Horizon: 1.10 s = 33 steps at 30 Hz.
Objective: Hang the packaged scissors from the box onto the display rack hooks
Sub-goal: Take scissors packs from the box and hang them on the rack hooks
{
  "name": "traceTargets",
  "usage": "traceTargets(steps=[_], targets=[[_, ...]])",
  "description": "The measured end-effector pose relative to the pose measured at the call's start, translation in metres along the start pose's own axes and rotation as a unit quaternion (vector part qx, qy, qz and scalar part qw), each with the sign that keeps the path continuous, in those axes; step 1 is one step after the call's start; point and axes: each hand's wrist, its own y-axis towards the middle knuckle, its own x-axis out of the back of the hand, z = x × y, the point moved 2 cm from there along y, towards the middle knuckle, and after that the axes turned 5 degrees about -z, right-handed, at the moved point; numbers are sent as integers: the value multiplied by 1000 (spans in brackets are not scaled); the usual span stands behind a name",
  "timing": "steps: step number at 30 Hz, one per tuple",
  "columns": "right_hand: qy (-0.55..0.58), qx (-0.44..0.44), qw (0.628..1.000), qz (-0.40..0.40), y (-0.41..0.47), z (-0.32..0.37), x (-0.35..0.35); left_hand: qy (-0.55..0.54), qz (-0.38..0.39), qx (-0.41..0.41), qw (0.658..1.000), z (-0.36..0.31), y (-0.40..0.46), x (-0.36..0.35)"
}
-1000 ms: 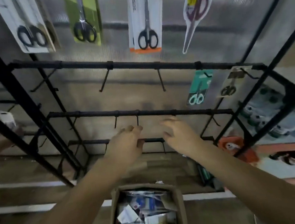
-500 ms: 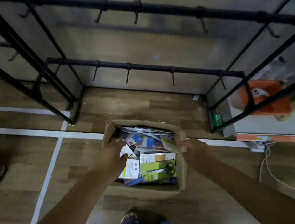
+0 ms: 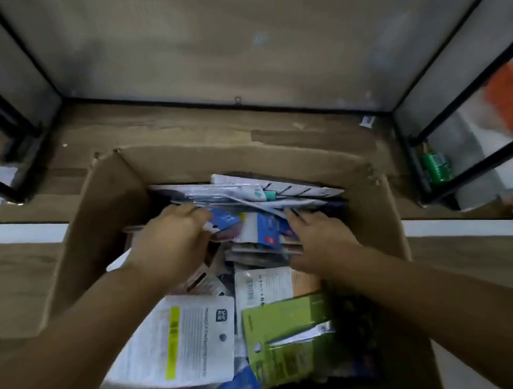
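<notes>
Inside box (image 3: 107,207), both hands (image 3: 172,242) on packages (image 3: 252,229)

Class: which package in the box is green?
The green package at the box's near right, beside the white one with a yellow stripe; others are white or blue.

A matt brown cardboard box (image 3: 110,207) with rough, torn edges holds glossy plastic-fronted card packets (image 3: 265,234), a white printed paper backing card (image 3: 181,340) among them, on a wood-grain floor (image 3: 181,126) beside the rack's black-painted metal frame (image 3: 429,123) and dull grey panels (image 3: 205,43).
</notes>
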Motion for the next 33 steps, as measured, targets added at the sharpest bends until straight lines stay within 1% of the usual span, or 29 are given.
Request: traceTargets(steps=[1,3,5,10,13,16,18,20,22,24,26,28,30,33], targets=[[-19,-2,1000,4,6,0,-3,17,5,-5,1000,5,4,-7],[-42,4,999,-15,14,1,-4,43,-6,-24,999,14,9,-17],[-58,16,998,-27,15,5,-5,47,-15,-30,998,19,11,-20],[-78,14,996,-40,16,10,-4,21,-15,-31,999,20,8,-15],[-91,15,994,-59,12,10,0,-17,-6,-29,999,20,0,-7],[-77,38,992,-87,-4,12,21,-65,-14,13,998,13,-16,15],[-59,56,993,-85,-22,13,47,-93,-16,44,995,7,-28,36],[-19,63,996,-61,-46,15,80,-107,22,91,990,1,-39,62],[43,47,997,-42,-76,14,121,-133,66,161,976,-8,-49,97],[100,20,994,-35,-111,9,169,-176,68,219,957,-22,-59,143],[108,4,994,-24,-152,1,228,-201,76,248,945,-44,-70,204],[74,21,997,-21,-197,-7,296,-210,92,245,942,-70,-77,273],[49,28,998,-25,-243,-15,367,-203,107,221,948,-101,-79,352],[96,9,994,-48,-306,-26,467,-211,131,152,957,-147,-81,462]])
